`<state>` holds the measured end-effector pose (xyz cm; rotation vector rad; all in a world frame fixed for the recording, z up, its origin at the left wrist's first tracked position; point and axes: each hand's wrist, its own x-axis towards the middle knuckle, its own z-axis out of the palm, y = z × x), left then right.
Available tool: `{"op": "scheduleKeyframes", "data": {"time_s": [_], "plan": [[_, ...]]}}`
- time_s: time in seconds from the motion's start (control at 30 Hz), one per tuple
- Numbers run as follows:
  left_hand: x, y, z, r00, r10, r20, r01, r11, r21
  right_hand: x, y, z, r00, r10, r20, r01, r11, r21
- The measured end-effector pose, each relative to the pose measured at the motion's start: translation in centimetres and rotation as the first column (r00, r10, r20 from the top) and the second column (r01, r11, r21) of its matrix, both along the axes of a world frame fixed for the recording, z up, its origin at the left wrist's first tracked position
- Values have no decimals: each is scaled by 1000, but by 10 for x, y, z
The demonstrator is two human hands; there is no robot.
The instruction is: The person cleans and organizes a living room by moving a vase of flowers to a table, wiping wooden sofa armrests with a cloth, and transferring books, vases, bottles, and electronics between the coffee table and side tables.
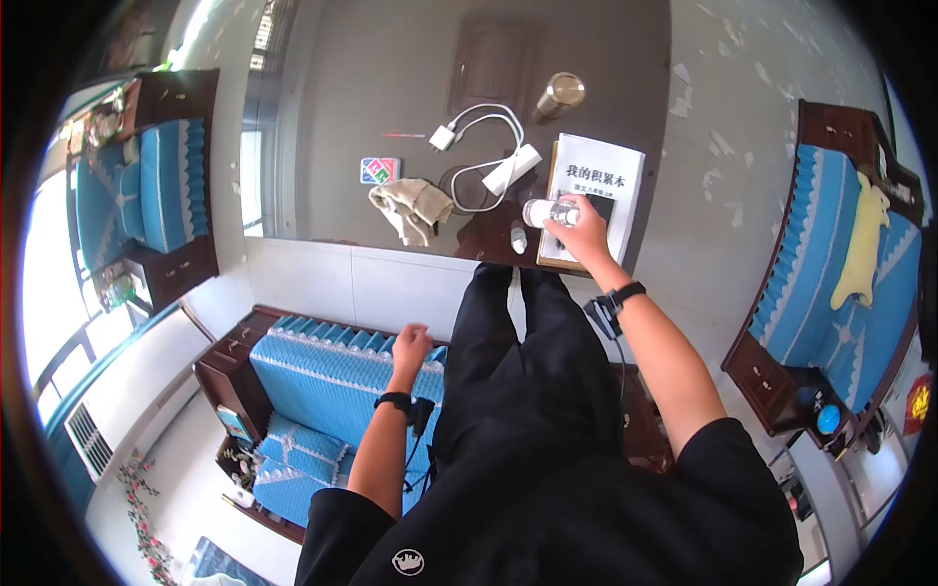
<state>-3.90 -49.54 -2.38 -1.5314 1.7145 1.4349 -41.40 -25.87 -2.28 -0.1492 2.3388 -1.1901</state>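
My right hand (584, 234) grips a small clear container (549, 212), tilted on its side above the lower part of a white booklet (598, 156) with black Chinese print. A dark object (600, 207) lies on the booklet, partly hidden by my hand. Just left of the container, a small white object (518, 238) sits near the table edge; its kind is unclear. My left hand (411, 347) hangs low, away from the table, its fingers curled in and nothing visible in them.
On the glossy dark table (342, 98) are a beige cloth (410, 207), a colourful card box (380, 170), a white power strip (511, 169) with a looped cable, a thin red stick (403, 135) and a gold thermos (560, 95). Blue-covered sofas (332, 376) stand around.
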Motion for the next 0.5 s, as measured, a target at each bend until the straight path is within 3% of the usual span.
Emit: {"op": "scheduleKeyframes", "data": {"time_s": [0.03,0.1,0.17,0.27,0.33,0.43,0.5], "plan": [[-35,5,3,992,-78,-99,73,996,-50,-3,9,17,1000,21,-4,-22,997,-79],[-109,17,22,846,-439,-302,371,892,-259,-2,27,54,993,34,116,-20,993,-120],[-195,44,89,679,-649,-343,528,757,-386,-3,40,102,978,130,161,-129,992,-11],[-250,82,132,541,-684,-489,567,726,-389,22,61,127,979,139,149,-114,980,-165],[-260,98,144,369,-736,-567,630,647,-430,42,65,152,984,105,141,-60,955,-291],[-244,108,131,291,-765,-575,764,547,-342,85,71,155,977,7,211,81,912,-402],[-227,113,126,278,-743,-609,777,546,-312,118,72,149,953,-65,294,199,870,-451]]}}
